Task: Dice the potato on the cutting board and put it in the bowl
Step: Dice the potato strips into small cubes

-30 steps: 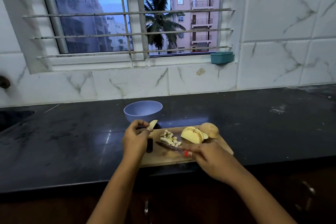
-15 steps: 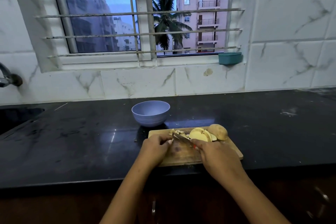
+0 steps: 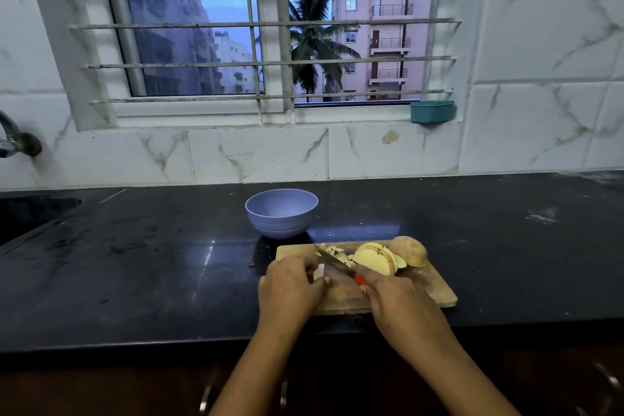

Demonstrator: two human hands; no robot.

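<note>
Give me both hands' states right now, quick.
Left hand: closed, holding a potato piece down on the cutting board.
Right hand: closed, holding the knife by its red handle.

You have open counter (image 3: 135, 263) to the left of the cutting board (image 3: 432, 290) and to its right, back to the wall. The bowl (image 3: 282, 213) stands just behind the board's left end, with a thin strip of counter between them. The board's far side is crowded: diced pieces (image 3: 332, 252), then potato slices (image 3: 374, 258) leaning on the unpeeled half (image 3: 410, 251). Your left hand (image 3: 290, 284), holding a potato piece (image 3: 319, 272), and your right hand (image 3: 395, 297), gripping the knife (image 3: 332, 262), fill the near left part; the blade slants between them toward the bowl. The board's near right corner is bare. Far left, the sink (image 3: 30, 216) cuts into the counter under the tap (image 3: 13, 138).
</note>
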